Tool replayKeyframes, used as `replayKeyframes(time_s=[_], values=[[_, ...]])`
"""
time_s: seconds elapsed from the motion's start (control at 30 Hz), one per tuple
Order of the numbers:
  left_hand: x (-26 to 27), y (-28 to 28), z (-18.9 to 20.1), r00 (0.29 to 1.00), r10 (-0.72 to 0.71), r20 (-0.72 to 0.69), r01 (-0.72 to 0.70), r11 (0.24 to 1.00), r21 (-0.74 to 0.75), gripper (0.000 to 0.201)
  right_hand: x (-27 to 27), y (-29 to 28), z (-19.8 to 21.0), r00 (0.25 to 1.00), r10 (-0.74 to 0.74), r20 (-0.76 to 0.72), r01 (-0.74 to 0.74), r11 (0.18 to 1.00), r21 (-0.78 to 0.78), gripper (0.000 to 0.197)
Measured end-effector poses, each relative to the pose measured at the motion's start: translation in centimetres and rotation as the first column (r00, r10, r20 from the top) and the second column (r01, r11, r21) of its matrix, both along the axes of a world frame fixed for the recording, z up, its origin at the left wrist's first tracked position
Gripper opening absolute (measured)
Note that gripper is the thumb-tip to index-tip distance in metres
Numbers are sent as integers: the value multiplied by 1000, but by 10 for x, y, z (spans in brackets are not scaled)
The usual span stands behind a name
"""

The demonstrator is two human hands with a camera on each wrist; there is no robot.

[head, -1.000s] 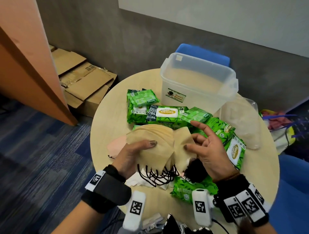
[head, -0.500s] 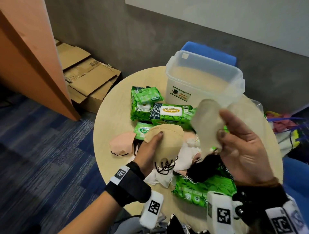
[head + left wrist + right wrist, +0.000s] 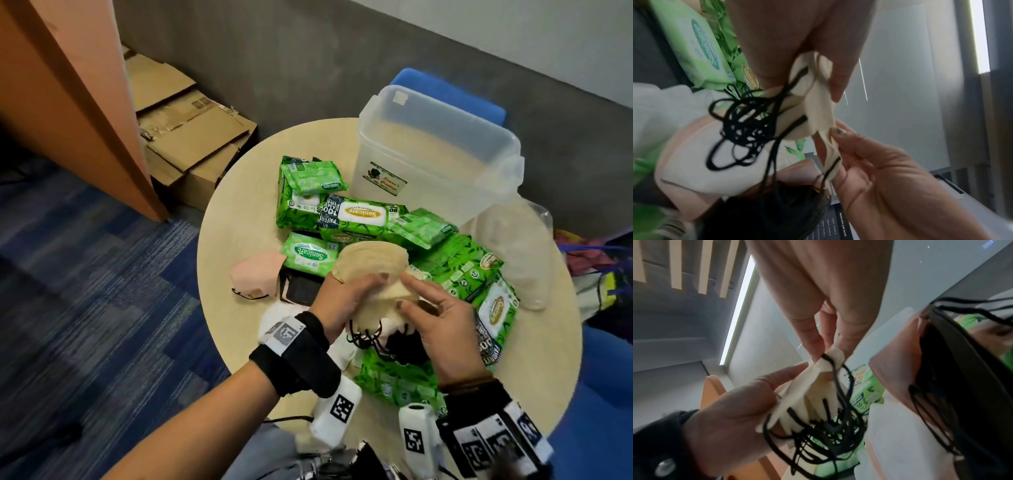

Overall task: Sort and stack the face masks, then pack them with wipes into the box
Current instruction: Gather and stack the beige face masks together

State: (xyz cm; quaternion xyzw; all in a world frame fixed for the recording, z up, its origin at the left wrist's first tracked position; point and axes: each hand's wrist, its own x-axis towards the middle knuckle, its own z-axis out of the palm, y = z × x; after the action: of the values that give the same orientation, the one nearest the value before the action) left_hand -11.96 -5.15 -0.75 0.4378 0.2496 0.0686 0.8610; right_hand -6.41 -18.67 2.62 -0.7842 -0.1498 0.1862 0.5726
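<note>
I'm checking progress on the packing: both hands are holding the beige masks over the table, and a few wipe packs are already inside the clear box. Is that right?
Not quite. The head view shows the clear box holding nothing; the green wipe packs all lie on the table in front of it. The rest stands: left hand and right hand both hold the beige masks.

Even, soft indoor light; wrist views motion-blurred, edges stretched by wide-angle distortion.

Your left hand (image 3: 337, 301) and right hand (image 3: 442, 329) are bare. Each wrist has a black strap (image 3: 294, 359) with white square-code tags (image 3: 284, 334). A white camera block (image 3: 337, 411) with a black code marker hangs under each wrist. Nails look dark-painted. Thin brown band on your right wrist.
</note>
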Motion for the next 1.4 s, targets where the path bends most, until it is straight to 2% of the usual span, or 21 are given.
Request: replayKeyframes(time_s=[0.13, 0.2, 0.3, 0.43, 0.53, 0.63, 0.73, 0.83, 0.9, 0.97, 1.03, 1.07, 1.13, 1.17, 1.2, 1.27, 1.3, 1.4], values=[[-10, 2, -6, 1000, 13, -25, -12, 999, 43, 21, -1, 1, -9, 1000, -18, 4, 18, 999, -30, 71], [-15, 3, -8, 999, 13, -36, -12, 999, 52, 22, -1, 4, -12, 997, 38, -71, -38, 999, -6, 80], [-21, 2, -9, 999, 7, -52, -3, 998, 67, 20, -9, 17, -14, 979, 138, -153, -125, 988, 93, 83], [-30, 7, -16, 997, 20, -81, -8, 990, 140, 34, -17, 30, -17, 973, 193, -129, -186, 981, 63, 75], [-41, 17, -21, 994, 3, -112, 26, 966, 257, 30, -12, 31, -18, 964, 261, -60, -265, 959, -95, 68], [-50, 27, -30, 986, -58, -157, 108, 938, 331, 41, -10, 35, -18, 930, 366, -35, -364, 904, -223, 52], [-52, 35, -36, 977, -92, -191, 163, 903, 398, 46, -10, 43, -21, 941, 328, -80, -338, 921, -194, 40], [-46, 44, -32, 971, -161, -177, 226, 858, 461, 34, -5, 48, -29, 965, 201, -171, -230, 958, -173, 35], [-38, 54, -24, 956, -242, -168, 295, 789, 539, 21, -1, 51, -30, 931, 115, -346, -156, 984, -91, 36], [-28, 66, -17, 926, -326, -189, 372, 710, 597, 26, 4, 50, -27, 870, 101, -482, -126, 992, -21, 33], [-13, 83, -12, 906, -337, -256, 420, 637, 646, 43, 9, 45, -24, 877, 102, -469, -132, 991, -31, 23], [-5, 93, -14, 908, -294, -300, 419, 582, 697, 48, 10, 42, -23, 891, 97, -443, -130, 990, -44, 21], [13, 114, -20, 906, -174, -386, 421, 450, 787, 39, 14, 35, -20, 907, 78, -413, -116, 991, -67, 18], [21, 126, -25, 887, -129, -443, 457, 384, 802, 31, 15, 32, -19, 908, 72, -413, -111, 991, -71, 18], [31, 137, -34, 843, -104, -527, 531, 311, 788, 33, 16, 29, -18, 908, 64, -415, -103, 992, -72, 19], [44, 152, -56, 732, -85, -676, 678, 180, 712, 66, 17, 24, -15, 909, 52, -414, -85, 995, -61, 20], [48, 155, -65, 695, -79, -715, 718, 143, 682, 80, 18, 21, -14, 909, 45, -415, -72, 996, -48, 20], [53, 152, -86, 656, -55, -753, 755, 70, 652, 100, 20, 12, -12, 903, 15, -429, -31, 999, -31, 22]])
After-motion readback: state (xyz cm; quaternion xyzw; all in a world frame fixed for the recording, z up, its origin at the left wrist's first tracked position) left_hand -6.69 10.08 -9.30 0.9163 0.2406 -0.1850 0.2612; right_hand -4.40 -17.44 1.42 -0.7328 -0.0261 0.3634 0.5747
